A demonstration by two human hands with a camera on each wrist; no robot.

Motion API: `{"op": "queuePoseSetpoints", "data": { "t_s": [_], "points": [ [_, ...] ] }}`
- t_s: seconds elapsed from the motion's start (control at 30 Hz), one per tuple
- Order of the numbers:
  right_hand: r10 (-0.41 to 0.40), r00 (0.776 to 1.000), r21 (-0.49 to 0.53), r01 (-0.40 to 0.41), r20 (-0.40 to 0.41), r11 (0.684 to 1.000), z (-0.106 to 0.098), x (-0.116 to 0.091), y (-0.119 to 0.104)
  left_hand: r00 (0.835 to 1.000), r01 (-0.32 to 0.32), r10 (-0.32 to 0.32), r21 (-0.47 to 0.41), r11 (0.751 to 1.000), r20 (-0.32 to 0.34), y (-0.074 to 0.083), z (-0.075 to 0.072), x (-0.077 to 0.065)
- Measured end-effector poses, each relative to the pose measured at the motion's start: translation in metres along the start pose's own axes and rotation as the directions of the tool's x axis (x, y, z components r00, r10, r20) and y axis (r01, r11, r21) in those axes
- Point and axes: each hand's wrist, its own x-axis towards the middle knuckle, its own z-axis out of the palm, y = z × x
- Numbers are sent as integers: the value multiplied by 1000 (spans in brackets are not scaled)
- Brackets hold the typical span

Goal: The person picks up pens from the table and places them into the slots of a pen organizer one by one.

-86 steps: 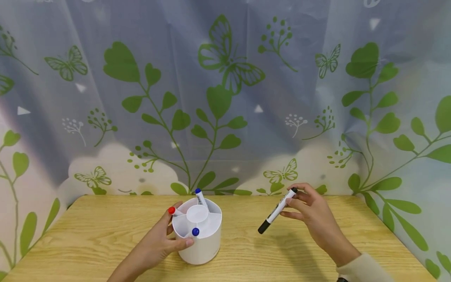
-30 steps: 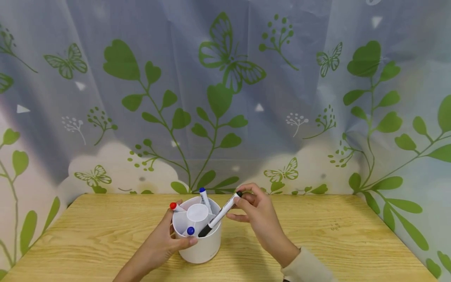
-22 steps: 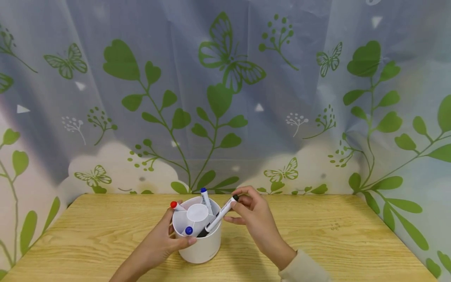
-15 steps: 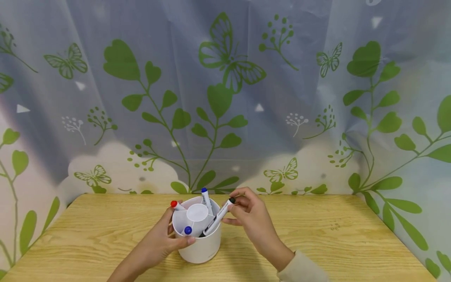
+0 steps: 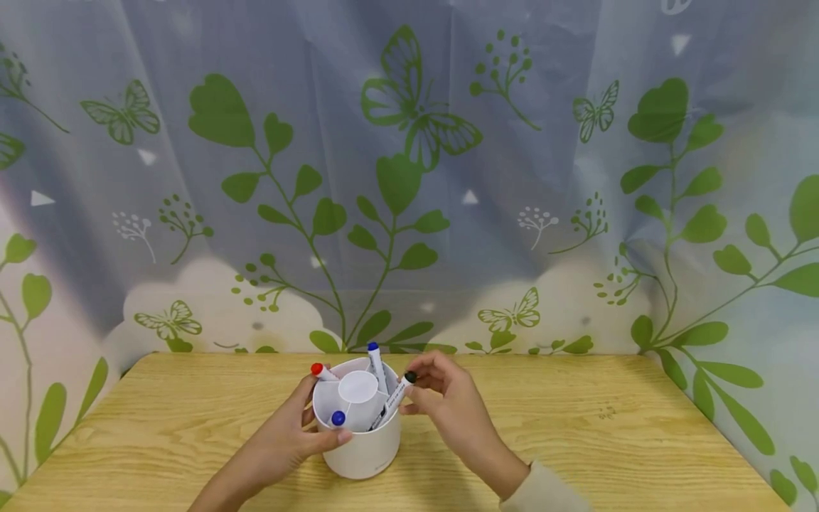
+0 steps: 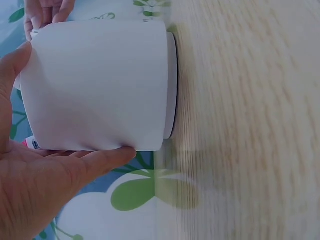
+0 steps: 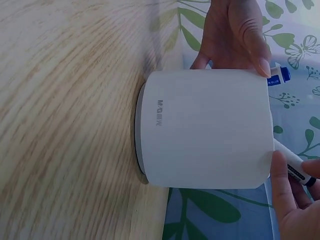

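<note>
A white round pen holder (image 5: pixel 365 455) with several compartments stands on the table. My left hand (image 5: pixel 288 437) grips its left side, the thumb at the near rim. My right hand (image 5: pixel 457 409) pinches a white marker (image 5: pixel 397 402) by its black upper end. This marker leans to the right, its lower part hidden inside the right front compartment. In the right wrist view the marker (image 7: pixel 291 162) sticks out past the rim between my fingers. A red-ended marker (image 5: pixel 322 370) and two blue-ended markers, one at the back (image 5: pixel 376 359) and one in front (image 5: pixel 338 418), also stand in the holder.
The light wooden table (image 5: pixel 608 441) reaches back to a curtain (image 5: pixel 435 235) printed with green leaves and butterflies. In the right wrist view the holder's wall (image 7: pixel 205 125) carries small grey lettering.
My right hand has brought the marker left from over the table and lowered it into the holder. The front blue-ended marker has shifted slightly left. My left hand keeps its grip.
</note>
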Motion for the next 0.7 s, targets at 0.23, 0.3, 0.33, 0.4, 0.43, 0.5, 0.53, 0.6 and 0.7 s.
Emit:
{"op": "queuePoseSetpoints", "data": {
  "t_s": [0.23,0.3,0.33,0.4,0.43,0.5,0.53,0.6,0.7],
  "points": [
    [-30,999,-132,28,-12,991,3,-2,3,1000,13,-13,17,1000,3,1,0,1],
    [-24,999,-171,20,-23,985,3,-2,3,1000,10,-10,20,1000,3,1,0,1],
    [-23,999,-187,18,-27,982,3,-2,4,1000,10,-10,22,1000,4,1,0,1],
    [-19,999,-218,12,-33,976,3,-2,4,1000,9,-9,20,1000,5,2,-1,1],
    [-18,999,-226,10,-35,974,4,-2,4,1000,10,-11,18,1000,6,2,-1,1],
    [-21,999,-234,13,-32,972,4,-2,5,1000,6,-6,6,1000,14,2,-2,1],
    [-23,999,-233,16,-29,972,5,-2,5,1000,3,-3,-1,1000,19,2,-2,1],
    [-28,999,-230,23,-19,973,5,-2,5,999,-8,9,-11,1000,33,2,-3,1],
    [-31,1000,-226,28,-6,974,6,-2,6,999,-19,19,-19,1000,44,2,-4,0]
  ]
}}
